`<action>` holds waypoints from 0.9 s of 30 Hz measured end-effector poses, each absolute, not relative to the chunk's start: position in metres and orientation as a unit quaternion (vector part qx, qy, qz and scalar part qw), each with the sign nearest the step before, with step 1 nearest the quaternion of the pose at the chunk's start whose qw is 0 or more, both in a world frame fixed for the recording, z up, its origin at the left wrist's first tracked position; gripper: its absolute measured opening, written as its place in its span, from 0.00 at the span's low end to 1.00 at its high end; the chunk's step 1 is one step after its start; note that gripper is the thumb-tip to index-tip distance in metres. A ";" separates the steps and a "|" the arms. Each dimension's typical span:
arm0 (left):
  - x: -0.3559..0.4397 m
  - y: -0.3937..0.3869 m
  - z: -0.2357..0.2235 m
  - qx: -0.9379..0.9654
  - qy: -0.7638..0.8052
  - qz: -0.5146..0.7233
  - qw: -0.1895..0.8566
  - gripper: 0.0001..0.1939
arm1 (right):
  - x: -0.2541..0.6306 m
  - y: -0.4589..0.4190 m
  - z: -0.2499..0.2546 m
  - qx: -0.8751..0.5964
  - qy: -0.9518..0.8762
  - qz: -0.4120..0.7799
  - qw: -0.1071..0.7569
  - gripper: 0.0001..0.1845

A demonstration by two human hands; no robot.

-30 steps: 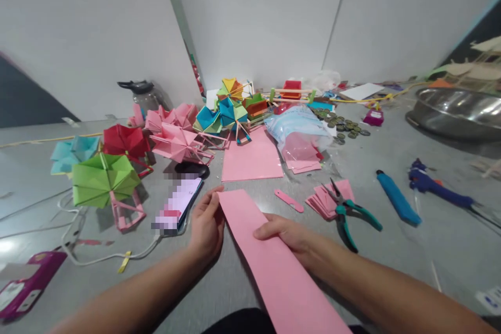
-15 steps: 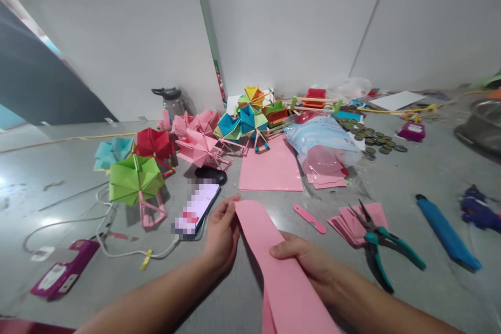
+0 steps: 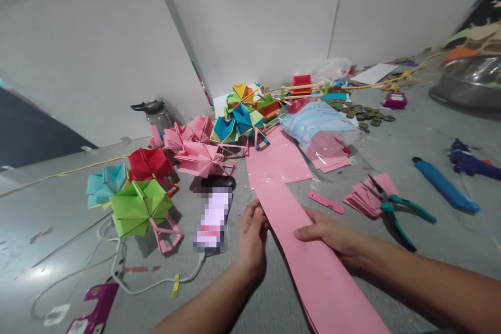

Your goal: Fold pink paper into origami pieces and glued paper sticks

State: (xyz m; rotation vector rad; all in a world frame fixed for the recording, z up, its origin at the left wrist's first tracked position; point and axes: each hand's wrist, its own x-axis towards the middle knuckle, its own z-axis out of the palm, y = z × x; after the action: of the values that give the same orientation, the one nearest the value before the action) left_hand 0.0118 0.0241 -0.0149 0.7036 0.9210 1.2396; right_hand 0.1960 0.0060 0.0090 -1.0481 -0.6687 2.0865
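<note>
At five o'clock, the right hand point(image 3: 329, 232) clasps a pink paper strip point(image 3: 329, 276), seemingly steadying it; the left hand point(image 3: 252, 232) curls at its edge, whether pinching I can't tell. At four, needle-nose pliers point(image 3: 386, 205) perhaps weight paper slips point(image 3: 360, 200).

Paper strip point(image 3: 324, 271) between phone point(image 3: 219, 211) and pliers point(image 3: 386, 205)
</note>
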 end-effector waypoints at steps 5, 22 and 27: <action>0.016 0.023 -0.016 0.371 0.427 0.528 0.633 0.21 | 0.196 0.004 0.004 -0.455 -0.368 0.715 0.382 0.40; 0.027 0.028 0.038 0.597 0.381 0.577 0.408 0.14 | 0.189 -0.002 0.012 -0.442 -0.615 0.406 0.511 0.28; 0.018 0.009 0.066 0.657 0.282 0.625 0.313 0.18 | 0.196 -0.003 0.043 -0.376 -0.677 0.324 0.543 0.24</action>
State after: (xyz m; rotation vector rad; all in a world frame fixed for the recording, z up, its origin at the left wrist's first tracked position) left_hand 0.0181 0.0088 0.0656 1.7339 0.7450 1.6482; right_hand 0.1959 -0.0033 0.0430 -0.8935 -1.6078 0.7680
